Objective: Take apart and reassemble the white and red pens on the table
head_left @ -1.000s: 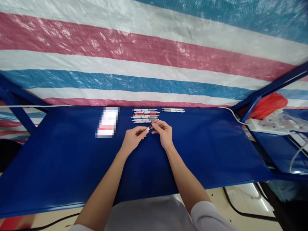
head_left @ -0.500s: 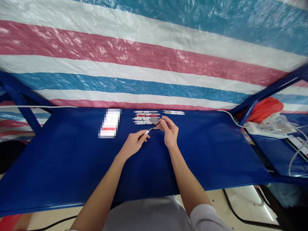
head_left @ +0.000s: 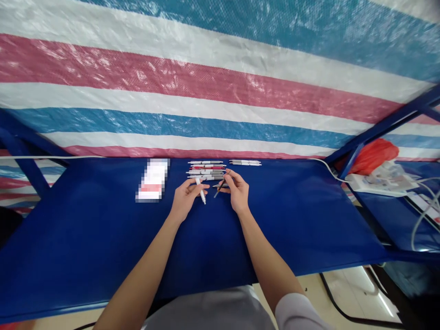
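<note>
Head view, status on hands?
Left hand (head_left: 185, 195) pinches a white pen barrel (head_left: 200, 190). Right hand (head_left: 239, 190) pinches a thin dark refill (head_left: 222, 182) near its far end. Both grips narrow.

Where exactly?
Mid-table, just in front of the row of pens (head_left: 205, 172). Barrel and refill are apart, over the blue table (head_left: 206, 247).

Failure modes?
Refill is skinny, held by fingertips: a loose pinch or a knock from the barrel could drop it. Small grey piece (head_left: 216, 186) sits by the right fingers; a careless sweep could send it rolling. Barrel could shed a loose inner part if tipped; can't see inside.

Pointing?
Barrel: long axis mostly near-far, near end slanting right. Refill: free end near and left, long axis diagonal. Near ends converge. Can't tell which barrel end is the writing end.
</note>
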Demonstrator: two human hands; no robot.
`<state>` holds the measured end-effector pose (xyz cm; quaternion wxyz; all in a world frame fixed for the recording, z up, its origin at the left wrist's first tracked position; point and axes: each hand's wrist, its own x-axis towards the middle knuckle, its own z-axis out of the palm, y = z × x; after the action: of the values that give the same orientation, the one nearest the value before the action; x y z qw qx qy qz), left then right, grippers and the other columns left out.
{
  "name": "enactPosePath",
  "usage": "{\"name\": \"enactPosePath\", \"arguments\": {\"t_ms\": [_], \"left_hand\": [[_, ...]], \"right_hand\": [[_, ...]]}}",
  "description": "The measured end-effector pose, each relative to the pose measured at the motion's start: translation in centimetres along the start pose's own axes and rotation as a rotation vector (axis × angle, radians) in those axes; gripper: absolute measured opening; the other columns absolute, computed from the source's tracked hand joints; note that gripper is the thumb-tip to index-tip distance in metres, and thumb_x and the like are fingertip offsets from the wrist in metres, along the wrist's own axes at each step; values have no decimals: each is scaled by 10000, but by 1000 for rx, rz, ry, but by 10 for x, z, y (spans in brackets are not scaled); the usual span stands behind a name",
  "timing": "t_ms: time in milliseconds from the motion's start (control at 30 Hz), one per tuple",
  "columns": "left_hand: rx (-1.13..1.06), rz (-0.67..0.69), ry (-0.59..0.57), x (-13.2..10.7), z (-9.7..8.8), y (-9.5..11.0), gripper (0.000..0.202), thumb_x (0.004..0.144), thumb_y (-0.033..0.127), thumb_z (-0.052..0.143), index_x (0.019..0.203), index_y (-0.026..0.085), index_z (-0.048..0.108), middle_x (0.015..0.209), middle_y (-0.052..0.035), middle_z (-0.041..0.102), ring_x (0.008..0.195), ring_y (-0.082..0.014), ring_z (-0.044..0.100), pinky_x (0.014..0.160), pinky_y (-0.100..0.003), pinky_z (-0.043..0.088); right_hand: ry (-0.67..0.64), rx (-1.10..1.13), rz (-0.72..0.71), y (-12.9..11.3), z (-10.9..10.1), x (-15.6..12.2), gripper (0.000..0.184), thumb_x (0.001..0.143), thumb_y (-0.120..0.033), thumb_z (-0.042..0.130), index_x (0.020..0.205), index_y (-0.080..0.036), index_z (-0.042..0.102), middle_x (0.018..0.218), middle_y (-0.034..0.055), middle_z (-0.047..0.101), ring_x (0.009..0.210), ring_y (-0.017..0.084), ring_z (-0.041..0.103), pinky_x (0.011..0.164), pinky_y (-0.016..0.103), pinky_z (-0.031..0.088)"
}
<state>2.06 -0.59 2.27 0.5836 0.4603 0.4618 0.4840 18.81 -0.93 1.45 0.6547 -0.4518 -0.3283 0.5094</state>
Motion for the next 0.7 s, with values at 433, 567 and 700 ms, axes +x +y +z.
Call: {"name": "enactPosePath", "arguments": {"t_ms": [433, 567, 700], "left_hand": [[-2, 73, 18, -2, -4, -9, 323, 741, 362, 748, 977, 168, 644, 934, -87, 735, 880, -239, 705, 854, -429, 560], [69, 100, 41, -2, -3, -8, 335, 737, 367, 744, 991, 166, 655, 900, -82, 735, 856, -238, 701, 843, -424, 557], [124, 138, 83, -4, 0, -5, 311, 733, 351, 746, 977, 174, 669, 874, -62, 730, 835, -222, 693, 829, -393, 554]], "right_hand": [[-95, -3, 20, 2, 2, 3, 311, 789, -444, 636, 1032, -251, 649, 891, 2, 640, 782, 134, 656, 696, 313, 624], [-97, -20, 10, 2, 2, 2, 288, 800, -445, 619, 1023, -264, 642, 896, -6, 636, 790, 132, 650, 713, 321, 622], [-90, -22, -10, 1, 2, 2, 284, 803, -448, 618, 1010, -256, 642, 887, -7, 637, 780, 130, 648, 689, 304, 620]]}}
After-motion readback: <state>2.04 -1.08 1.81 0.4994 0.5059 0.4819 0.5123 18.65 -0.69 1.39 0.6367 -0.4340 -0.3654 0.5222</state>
